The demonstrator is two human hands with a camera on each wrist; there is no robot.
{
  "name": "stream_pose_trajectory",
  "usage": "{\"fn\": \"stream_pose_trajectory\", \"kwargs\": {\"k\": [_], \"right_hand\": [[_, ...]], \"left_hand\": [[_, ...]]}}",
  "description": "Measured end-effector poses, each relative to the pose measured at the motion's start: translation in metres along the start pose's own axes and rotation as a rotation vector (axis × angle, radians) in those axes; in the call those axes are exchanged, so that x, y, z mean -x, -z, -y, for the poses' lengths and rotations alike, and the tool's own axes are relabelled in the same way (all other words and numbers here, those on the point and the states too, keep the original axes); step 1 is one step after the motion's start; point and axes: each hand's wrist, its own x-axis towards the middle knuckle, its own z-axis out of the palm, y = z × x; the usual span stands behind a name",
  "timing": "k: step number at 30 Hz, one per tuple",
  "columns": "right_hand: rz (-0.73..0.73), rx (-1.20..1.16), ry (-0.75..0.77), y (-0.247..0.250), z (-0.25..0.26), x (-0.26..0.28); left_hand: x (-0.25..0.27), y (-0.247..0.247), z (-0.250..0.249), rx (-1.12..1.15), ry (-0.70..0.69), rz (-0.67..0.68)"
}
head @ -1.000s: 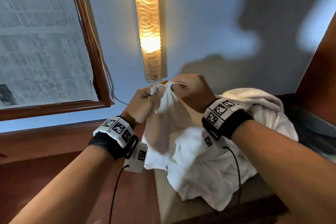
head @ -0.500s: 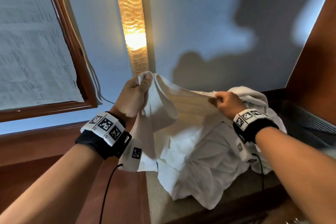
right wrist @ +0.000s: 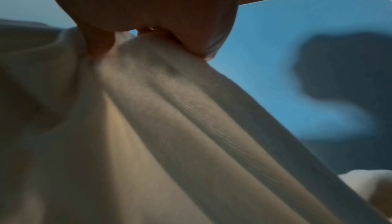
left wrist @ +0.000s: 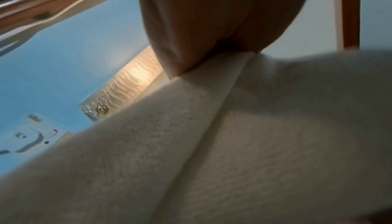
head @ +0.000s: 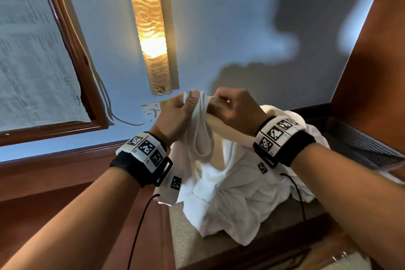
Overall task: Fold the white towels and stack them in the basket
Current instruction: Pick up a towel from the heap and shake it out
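A white towel (head: 221, 186) hangs in loose folds from both hands over a beige counter top. My left hand (head: 175, 114) pinches its top edge between thumb and fingers. My right hand (head: 234, 107) grips the same edge close beside it, fingers curled. A loop of the hem (head: 202, 138) droops between the two hands. In the left wrist view the towel (left wrist: 233, 143) fills the lower frame under the hand (left wrist: 212, 26). The right wrist view shows pleats of the towel (right wrist: 159, 127) running down from the gripping fingers (right wrist: 99, 46). More white towel (head: 282, 114) lies bunched behind my right wrist.
A lit amber wall lamp (head: 149, 28) hangs on the blue wall ahead, with a socket plate (head: 152, 108) below it. A wood-framed panel (head: 65, 35) stands at left. A dark wire basket (head: 359, 140) sits at right beside a brown wooden side wall (head: 377, 61). Wooden ledges border the counter (head: 190, 237).
Half a second ago my hands held the towel's edge stretched apart. My right hand has come back left and up, so both hands meet at the top edge again.
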Motion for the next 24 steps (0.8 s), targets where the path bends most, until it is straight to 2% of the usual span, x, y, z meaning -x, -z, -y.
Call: {"fn": "stream_pose_trajectory", "kwargs": {"k": [2,4,8,10,11,13,15,17,21,24], "right_hand": [[0.052,0.002,0.01,-0.008,-0.002,0.017],[0.085,0.035,-0.061,-0.011,-0.02,0.032],[0.027,0.22,-0.414,0.004,-0.074,0.061],[0.002,0.253,-0.554,0.006,-0.077,0.062],[-0.007,0.228,-0.563,0.001,-0.066,0.055],[-0.017,0.065,-0.469,-0.021,-0.025,0.035],[-0.008,-0.12,-0.287,-0.049,0.03,0.012],[0.031,-0.19,-0.161,-0.077,0.074,-0.005],[0.039,-0.124,-0.135,-0.115,0.121,-0.011],[0.062,-0.089,-0.116,-0.144,0.148,0.003]], "left_hand": [[0.002,0.004,-0.006,-0.021,-0.04,-0.012],[0.004,0.018,-0.012,0.015,-0.052,-0.023],[0.01,0.063,-0.011,0.131,-0.014,-0.074],[0.02,0.081,-0.008,0.145,-0.016,-0.068],[0.024,0.088,-0.006,0.152,-0.011,-0.069],[0.032,0.1,-0.005,0.194,-0.006,-0.07],[0.039,0.111,-0.008,0.213,0.014,-0.064],[0.051,0.121,-0.009,0.254,0.034,-0.039],[0.08,0.149,0.006,0.342,0.128,0.036],[0.098,0.18,0.02,0.296,0.194,0.111]]}}
